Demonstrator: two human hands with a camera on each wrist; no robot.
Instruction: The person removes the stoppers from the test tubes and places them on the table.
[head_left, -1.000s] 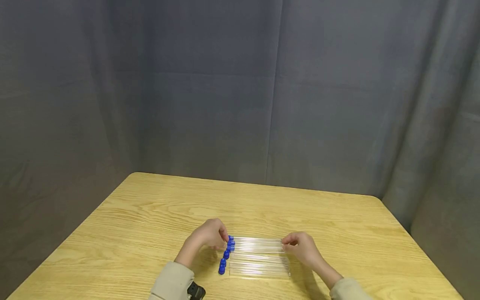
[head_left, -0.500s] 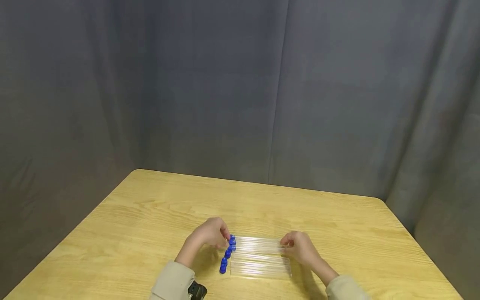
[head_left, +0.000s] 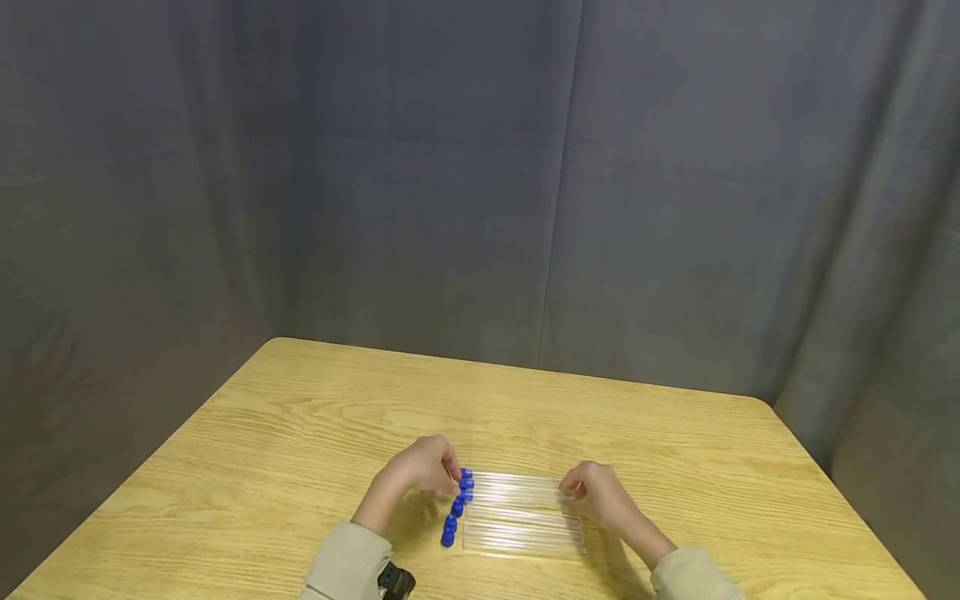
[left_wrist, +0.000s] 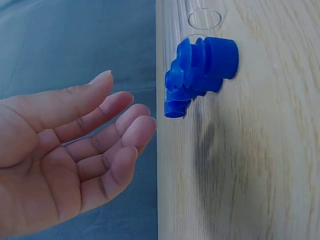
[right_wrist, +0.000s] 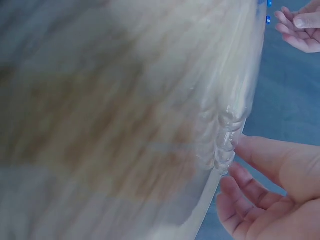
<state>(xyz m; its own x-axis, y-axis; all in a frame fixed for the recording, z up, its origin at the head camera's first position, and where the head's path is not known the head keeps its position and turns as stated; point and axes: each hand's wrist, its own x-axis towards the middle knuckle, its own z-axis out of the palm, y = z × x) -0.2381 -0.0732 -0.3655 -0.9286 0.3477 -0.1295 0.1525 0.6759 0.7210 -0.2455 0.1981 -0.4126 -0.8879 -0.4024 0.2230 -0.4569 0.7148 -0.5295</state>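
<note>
Several clear test tubes [head_left: 517, 487] lie side by side across the table. Blue caps [head_left: 457, 507] line their left ends, ribbed and stepped in the left wrist view. There, the nearest cap [left_wrist: 222, 57] lies just off an open tube mouth [left_wrist: 205, 19]. My left hand [head_left: 423, 467] hovers beside the far caps, its fingers loosely bent with nothing between them. At the tubes' rounded right ends is my right hand [head_left: 597, 496]. In the right wrist view its thumb [right_wrist: 252, 150] touches a tube end [right_wrist: 226, 145], and the other fingers curve loosely below.
The wooden table [head_left: 360, 392] has rounded far corners. Behind it and at both sides hangs a grey curtain [head_left: 420, 208]. A black watch-like band [head_left: 395, 581] shows by the left sleeve [head_left: 347, 560].
The right hand has shifted slightly left at the tube ends. My left hand stays beside the caps. The head view has turned a little.
</note>
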